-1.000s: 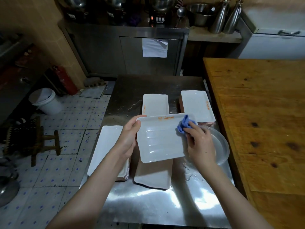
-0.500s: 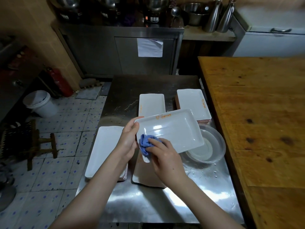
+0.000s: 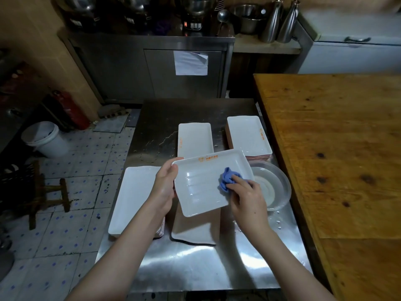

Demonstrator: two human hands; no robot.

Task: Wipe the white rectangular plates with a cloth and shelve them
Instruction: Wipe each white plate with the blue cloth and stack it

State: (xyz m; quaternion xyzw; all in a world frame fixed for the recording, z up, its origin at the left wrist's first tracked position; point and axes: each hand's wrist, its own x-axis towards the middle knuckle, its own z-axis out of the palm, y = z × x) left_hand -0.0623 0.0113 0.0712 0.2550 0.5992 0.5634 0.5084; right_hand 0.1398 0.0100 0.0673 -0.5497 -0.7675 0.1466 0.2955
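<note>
The wiping step is in hand: the person holds 1 white rectangular plate (image 3: 201, 190) tilted above the steel tabletop (image 3: 195, 263), at its middle, and works on the plate's inner face. The left hand (image 3: 166, 187) has its grip curled round the plate's left short edge, thumb on the rim. The right hand (image 3: 247, 200) has its grip pinched on a crumpled blue cloth (image 3: 227, 179) and presses it against the right half of the plate's floor. The plate is glossy, with a raised rim, rounded corners, faint ridges across its floor and an orange printed mark on the far rim. The cloth looks soft and bunched into a wad. Judging from this, the next move calls for sweeping the cloth over the rest of the floor and rim, perhaps turning the plate to reach its underside, then carrying it to a shelf; no shelf can be made out here. On the tabletop lie a stack of plates (image 3: 134, 196) at the left, a single plate (image 3: 194, 137) further off, another stack (image 3: 247, 135) at the far right, and 1 plate (image 3: 195, 229), seemingly face down, beneath the held one. A round clear bowl (image 3: 275, 192) sits just right of the right hand, with droplets on the brushed metal near it. A worn wooden table (image 3: 336, 148) adjoins on the right.
</note>
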